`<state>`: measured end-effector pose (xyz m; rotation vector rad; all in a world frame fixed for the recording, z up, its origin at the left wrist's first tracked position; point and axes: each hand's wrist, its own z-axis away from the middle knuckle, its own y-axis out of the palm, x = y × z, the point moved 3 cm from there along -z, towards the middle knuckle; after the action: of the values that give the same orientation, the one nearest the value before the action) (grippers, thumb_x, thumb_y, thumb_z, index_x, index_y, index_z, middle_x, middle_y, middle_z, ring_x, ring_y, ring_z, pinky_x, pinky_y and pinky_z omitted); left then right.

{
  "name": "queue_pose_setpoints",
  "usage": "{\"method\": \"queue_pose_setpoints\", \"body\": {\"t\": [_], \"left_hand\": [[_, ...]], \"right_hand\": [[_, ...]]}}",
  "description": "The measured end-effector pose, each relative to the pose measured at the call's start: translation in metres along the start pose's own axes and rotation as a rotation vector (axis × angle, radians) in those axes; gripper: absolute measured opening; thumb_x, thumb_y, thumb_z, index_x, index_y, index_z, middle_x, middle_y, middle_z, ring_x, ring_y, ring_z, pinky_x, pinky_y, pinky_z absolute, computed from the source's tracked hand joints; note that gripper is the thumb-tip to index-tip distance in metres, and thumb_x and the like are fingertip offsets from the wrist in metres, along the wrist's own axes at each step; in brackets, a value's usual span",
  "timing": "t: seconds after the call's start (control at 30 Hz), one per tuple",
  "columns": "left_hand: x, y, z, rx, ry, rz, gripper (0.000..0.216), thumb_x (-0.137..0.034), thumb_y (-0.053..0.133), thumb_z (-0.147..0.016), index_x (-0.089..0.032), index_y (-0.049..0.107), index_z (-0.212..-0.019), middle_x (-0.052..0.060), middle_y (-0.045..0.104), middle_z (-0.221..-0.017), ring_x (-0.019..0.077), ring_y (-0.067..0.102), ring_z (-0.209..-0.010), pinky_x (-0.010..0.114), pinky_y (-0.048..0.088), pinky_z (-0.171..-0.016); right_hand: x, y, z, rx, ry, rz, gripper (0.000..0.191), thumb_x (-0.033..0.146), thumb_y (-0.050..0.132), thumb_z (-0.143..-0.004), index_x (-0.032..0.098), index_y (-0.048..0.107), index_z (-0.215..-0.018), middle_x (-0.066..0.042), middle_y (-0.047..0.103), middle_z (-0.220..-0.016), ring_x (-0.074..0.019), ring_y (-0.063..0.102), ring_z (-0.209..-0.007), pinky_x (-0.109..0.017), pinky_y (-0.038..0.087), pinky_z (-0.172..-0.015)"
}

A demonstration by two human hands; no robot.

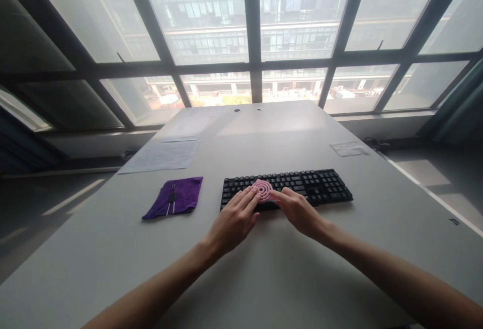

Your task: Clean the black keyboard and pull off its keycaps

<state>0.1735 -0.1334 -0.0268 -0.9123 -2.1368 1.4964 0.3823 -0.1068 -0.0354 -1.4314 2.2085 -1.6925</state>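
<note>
A black keyboard (pixel 302 185) lies across the middle of the grey table (pixel 264 268). A round pink ribbed disc (pixel 262 190) sits on its left-centre keys. My left hand (pixel 234 218) rests at the keyboard's near edge, with its fingertips touching the disc's left side. My right hand (pixel 298 211) meets the disc from the right, fingertips pressed against its edge. Both hands pinch the disc between them.
A folded purple cloth (pixel 175 197) with a small dark tool on it lies left of the keyboard. Paper sheets (pixel 162 155) lie behind it, another sheet (pixel 349 148) at the far right. Large windows stand beyond the table's far edge.
</note>
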Motion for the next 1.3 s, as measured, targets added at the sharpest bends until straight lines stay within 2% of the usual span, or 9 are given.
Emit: {"method": "queue_pose_setpoints", "body": {"t": [0.17,0.33,0.57,0.87,1.07,1.3], "left_hand": [[-0.017,-0.009,0.012,0.008,0.027,-0.011,0.056,-0.017,0.047,-0.098,-0.015,0.036,-0.153,0.013,0.038,-0.158,0.0285,0.035,-0.148,0.05,0.037,-0.12],[0.0,-0.007,0.006,-0.02,-0.031,-0.016,0.056,-0.018,0.046,-0.099,-0.016,0.037,-0.153,0.012,0.039,-0.158,0.0287,0.037,-0.146,0.05,0.038,-0.119],[0.028,-0.007,0.004,-0.07,-0.157,-0.041,0.05,-0.024,0.048,-0.1,-0.015,0.044,-0.149,0.014,0.047,-0.153,0.0295,0.04,-0.144,0.052,0.041,-0.117],[0.013,-0.014,0.023,-0.094,-0.151,0.011,0.042,-0.02,0.046,-0.099,-0.014,0.051,-0.141,0.012,0.051,-0.15,0.0255,0.041,-0.144,0.047,0.037,-0.121],[0.029,-0.01,0.022,-0.113,-0.206,-0.02,0.042,-0.018,0.044,-0.101,-0.019,0.051,-0.142,0.009,0.052,-0.15,0.0257,0.042,-0.143,0.05,0.038,-0.119],[0.053,-0.009,0.023,-0.158,-0.275,-0.009,0.046,-0.017,0.037,-0.103,-0.019,0.045,-0.148,0.011,0.05,-0.151,0.0264,0.042,-0.143,0.052,0.039,-0.118]], "right_hand": [[0.01,0.007,0.008,0.05,-0.062,-0.034,0.03,0.018,0.044,-0.103,0.021,0.06,-0.129,-0.003,0.057,-0.086,-0.0141,0.054,-0.069,-0.026,0.047,-0.068],[0.009,0.014,-0.013,0.008,-0.053,0.03,0.027,0.019,0.046,-0.103,0.021,0.061,-0.125,-0.003,0.058,-0.087,-0.0147,0.055,-0.071,-0.026,0.047,-0.068],[0.008,0.037,-0.048,-0.021,-0.109,0.119,0.023,0.017,0.045,-0.103,0.019,0.062,-0.118,-0.004,0.058,-0.085,-0.0163,0.055,-0.074,-0.027,0.046,-0.07],[0.024,0.045,-0.039,0.067,-0.295,0.114,0.017,0.019,0.047,-0.103,0.019,0.06,-0.113,-0.002,0.056,-0.082,-0.0147,0.049,-0.07,-0.026,0.041,-0.067],[0.021,0.046,-0.049,0.043,-0.223,0.133,0.017,0.015,0.046,-0.103,0.019,0.061,-0.11,-0.002,0.056,-0.082,-0.0159,0.051,-0.074,-0.027,0.042,-0.07],[0.028,0.053,-0.065,-0.001,-0.182,0.192,0.02,0.015,0.044,-0.103,0.018,0.061,-0.112,-0.003,0.056,-0.081,-0.0171,0.05,-0.073,-0.028,0.041,-0.068]]}}
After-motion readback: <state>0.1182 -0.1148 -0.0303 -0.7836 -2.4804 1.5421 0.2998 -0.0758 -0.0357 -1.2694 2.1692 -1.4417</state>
